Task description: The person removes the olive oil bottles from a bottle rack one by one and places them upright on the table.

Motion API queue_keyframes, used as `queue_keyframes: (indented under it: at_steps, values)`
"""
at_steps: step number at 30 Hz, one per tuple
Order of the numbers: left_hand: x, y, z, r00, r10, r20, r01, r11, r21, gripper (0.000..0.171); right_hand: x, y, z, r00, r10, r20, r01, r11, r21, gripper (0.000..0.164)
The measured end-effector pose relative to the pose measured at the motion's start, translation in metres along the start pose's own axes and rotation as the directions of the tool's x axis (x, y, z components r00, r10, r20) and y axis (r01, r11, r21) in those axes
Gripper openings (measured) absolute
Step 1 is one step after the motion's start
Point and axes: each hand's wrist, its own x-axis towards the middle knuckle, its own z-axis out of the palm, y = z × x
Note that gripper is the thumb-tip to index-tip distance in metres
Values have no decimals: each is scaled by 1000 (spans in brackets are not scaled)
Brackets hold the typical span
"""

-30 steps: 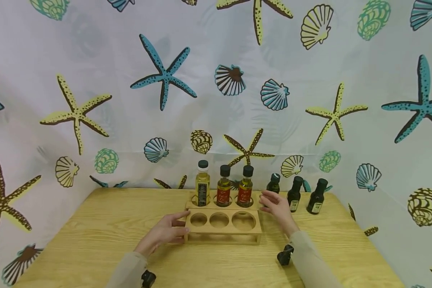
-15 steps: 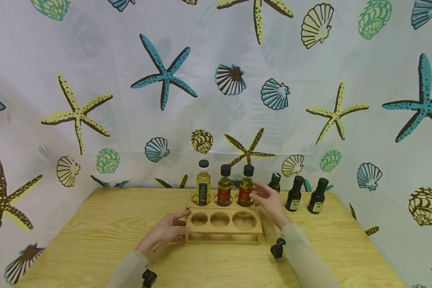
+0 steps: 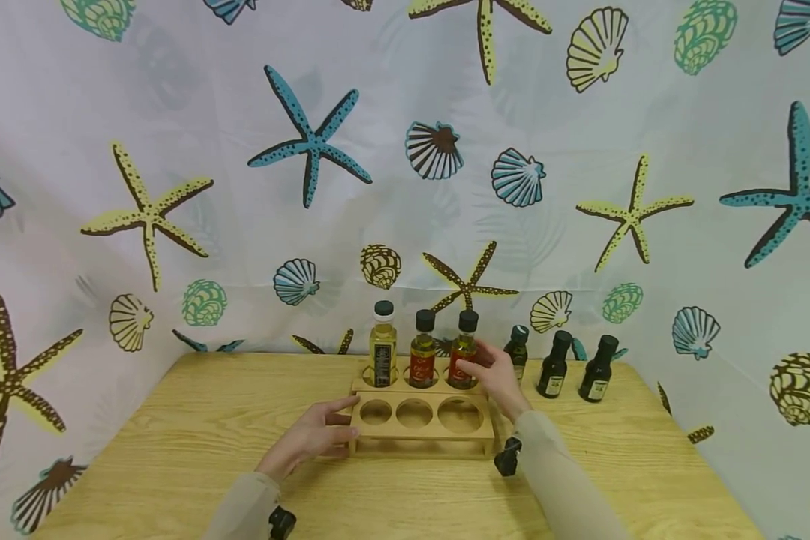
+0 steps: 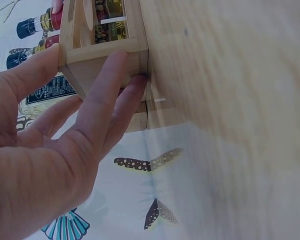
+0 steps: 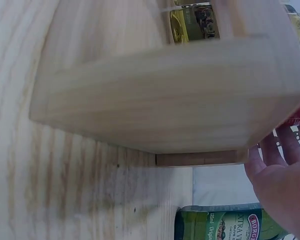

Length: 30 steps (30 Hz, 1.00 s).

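Observation:
A two-tier wooden bottle rack stands on the table, with three bottles of yellow liquid in its back row. My right hand pinches the rightmost red-labelled bottle, thumb in front and fingers at its far side. Beside it are another red-labelled bottle and a taller dark-labelled bottle with a white neck. At the rack's left end, my left hand rests its extended fingers on the wood; the left wrist view shows the fingertips on the end panel. Three round front holes hold nothing.
Right of the rack stand three dark bottles: a green olive oil bottle near the backdrop, a middle one and a far-right one. A patterned cloth rises behind the wooden table.
My right hand has moved left from beside the rack to the rightmost red-labelled bottle and taken hold of it. The left hand has stayed at the rack's end.

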Motion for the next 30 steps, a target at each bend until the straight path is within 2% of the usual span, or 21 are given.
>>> queue_keyframes:
  at_steps: [5,12,16,24,30]
  values:
    - [2,2,2,1000,-9,-22,9,1000,3,67,-11,-18,0,1000,2,2,-2,999,-37,69]
    - [3,2,3,1000,-2,-19,2,1000,9,68,9,15,1,999,-33,-38,32,999,-35,71]
    - [3,4,3,1000,-5,-22,6,1000,9,67,8,14,1,998,-41,-50,40,999,-20,71]
    - [2,5,3,1000,-24,-17,24,1000,1,68,9,8,0,993,-96,-68,103,987,119,62]
    - [0,3,2,999,-30,-16,30,1000,2,69,9,2,-3,988,-146,-45,152,975,161,59]
